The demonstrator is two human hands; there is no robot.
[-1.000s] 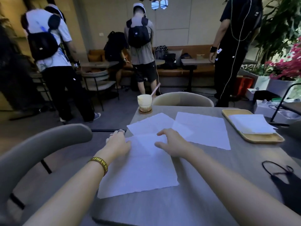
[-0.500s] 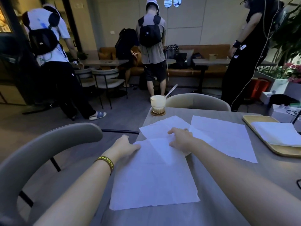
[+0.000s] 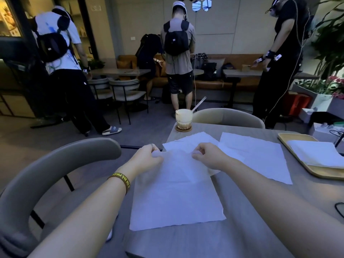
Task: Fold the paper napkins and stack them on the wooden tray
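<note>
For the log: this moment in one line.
step: folding | left hand, right hand: pinch far edge of near napkin | wooden tray: folded napkin

The nearest napkin (image 3: 176, 202), a white unfolded sheet, lies on the bench with its far edge raised, pinched by the left hand (image 3: 149, 157) and the right hand (image 3: 210, 155); a second napkin (image 3: 193, 140) lies flat just beyond, partly under it; a third napkin (image 3: 256, 157) lies spread to the right; the pale wooden tray (image 3: 290, 136) at the right edge carries a folded napkin (image 3: 316, 153).
</note>
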